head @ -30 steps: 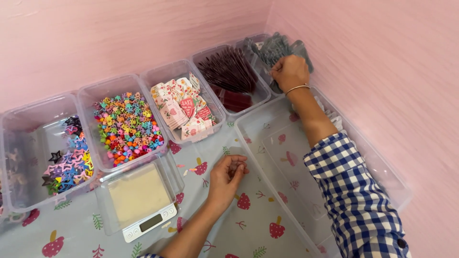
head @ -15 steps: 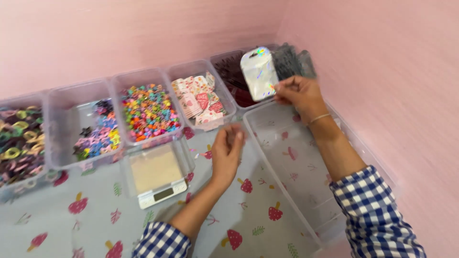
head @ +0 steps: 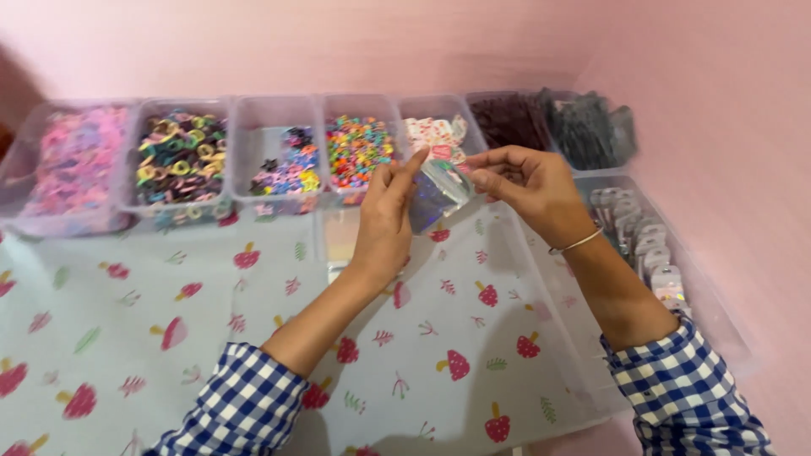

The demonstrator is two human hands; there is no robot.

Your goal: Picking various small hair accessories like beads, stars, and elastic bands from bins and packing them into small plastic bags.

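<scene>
— What are the hands doing?

— Both hold one small shiny clear pouch [head: 438,192] above the patterned tablecloth [head: 169,321], just in front of the row of clear bins. The left hand [head: 384,224] has its fingers closed on the pouch's left edge, thumb and forefinger pinching. The right hand [head: 528,190] pinches the top right edge; its other fingers are curled in.

— What sits around the pouch?

— Directly behind it, a bin of patterned packets [head: 435,135]. Left of that, bins of bright beads [head: 356,148], small bows [head: 287,169], coloured rings [head: 179,156] and pink bits [head: 72,165]. Right of the pouch, a long tray of carded items [head: 646,245].
</scene>
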